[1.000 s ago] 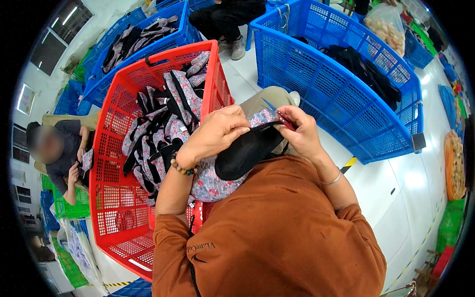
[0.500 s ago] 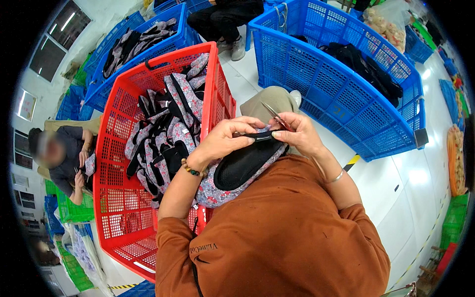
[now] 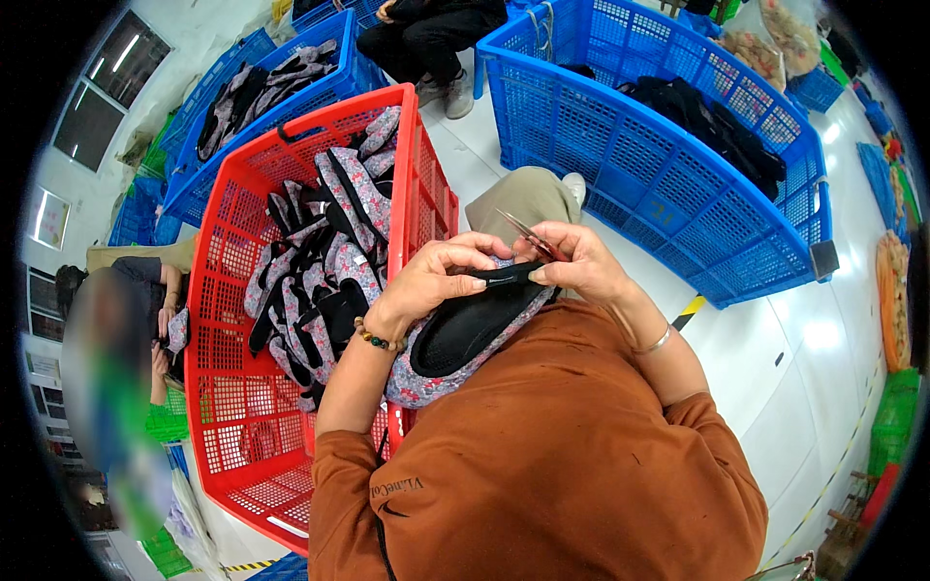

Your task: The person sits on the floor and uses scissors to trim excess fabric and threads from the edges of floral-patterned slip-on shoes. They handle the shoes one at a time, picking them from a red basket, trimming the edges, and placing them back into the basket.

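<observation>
A floral fabric slipper (image 3: 426, 373) with a black lining lies tilted against my front. My left hand (image 3: 436, 276) pinches its black rim between thumb and fingers. At the other end of that stretch of rim, my right hand (image 3: 586, 271) presses its thumb on the edge. A pair of small pointed metal snips (image 3: 526, 232) is also held in my right hand, the tips pointing up and away to the left. The underside of the slipper and some of my fingertips are hidden.
A red crate (image 3: 257, 387) at my left holds a heap of similar floral slippers (image 3: 325, 281). Blue crates stand beyond: one (image 3: 668, 194) with black items at far right, another (image 3: 262, 107) with floral pieces at far left. Other people sit nearby.
My hands keep the rim pinched, and the snips have tipped slightly further left. At the far left, a blurred shape now covers part of the seated person.
</observation>
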Motion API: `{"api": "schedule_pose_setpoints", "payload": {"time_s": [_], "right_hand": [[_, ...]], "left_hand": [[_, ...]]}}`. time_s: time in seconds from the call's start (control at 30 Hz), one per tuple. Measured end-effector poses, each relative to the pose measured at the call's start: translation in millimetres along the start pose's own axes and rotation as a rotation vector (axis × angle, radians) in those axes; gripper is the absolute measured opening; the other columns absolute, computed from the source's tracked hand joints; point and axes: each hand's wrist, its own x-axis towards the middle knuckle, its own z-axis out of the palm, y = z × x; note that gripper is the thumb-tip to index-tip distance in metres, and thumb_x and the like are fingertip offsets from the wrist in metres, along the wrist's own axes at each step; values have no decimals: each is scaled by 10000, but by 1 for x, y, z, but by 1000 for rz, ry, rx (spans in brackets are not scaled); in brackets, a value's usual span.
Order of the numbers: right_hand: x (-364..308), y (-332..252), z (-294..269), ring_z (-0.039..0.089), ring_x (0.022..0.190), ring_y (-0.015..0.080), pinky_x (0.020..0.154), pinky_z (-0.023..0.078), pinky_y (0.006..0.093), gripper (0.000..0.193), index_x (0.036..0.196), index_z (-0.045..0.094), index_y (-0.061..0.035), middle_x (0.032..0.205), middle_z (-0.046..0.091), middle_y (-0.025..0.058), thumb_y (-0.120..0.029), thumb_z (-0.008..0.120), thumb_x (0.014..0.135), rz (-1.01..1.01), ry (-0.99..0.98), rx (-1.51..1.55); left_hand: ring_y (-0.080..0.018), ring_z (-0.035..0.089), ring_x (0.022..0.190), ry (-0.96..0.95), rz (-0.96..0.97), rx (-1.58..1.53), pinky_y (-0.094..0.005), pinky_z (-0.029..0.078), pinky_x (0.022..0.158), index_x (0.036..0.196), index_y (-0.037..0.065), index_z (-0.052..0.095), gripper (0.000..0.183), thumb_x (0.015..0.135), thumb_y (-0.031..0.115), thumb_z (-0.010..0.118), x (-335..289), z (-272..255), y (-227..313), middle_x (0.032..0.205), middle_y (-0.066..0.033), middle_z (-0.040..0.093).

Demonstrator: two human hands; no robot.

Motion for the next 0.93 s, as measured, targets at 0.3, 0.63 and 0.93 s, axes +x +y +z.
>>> {"api": "schedule_pose_setpoints", "payload": {"time_s": [0.3, 0.63, 0.93], "right_hand": [[0, 30, -5, 564, 925, 86, 784, 466, 238, 300, 1123, 532, -4, 1029, 616, 52, 0, 623, 837, -155, 54, -99], [-2, 16, 17, 579, 847, 264, 763, 461, 333, 398, 1030, 508, 15, 917, 571, 139, -82, 674, 681, -341, 284, -782], [15, 51, 3, 637, 817, 248, 720, 498, 343, 333, 1065, 510, -10, 919, 633, 151, -84, 615, 757, -224, 461, -704]], "left_hand": [[-173, 483, 1105, 57, 70, 143, -296, 371, 945, 880, 19, 603, 184, 744, 89, 704, 7, 6, -11, 1187, -90, 504], [-172, 544, 733, 360, 137, 637, -294, 429, 665, 798, -24, 548, 103, 764, 12, 638, 14, 21, -2, 817, -53, 561], [-251, 557, 730, 441, 162, 924, -331, 438, 677, 817, -29, 535, 102, 780, 38, 603, 28, 19, -8, 787, -132, 555]]}}
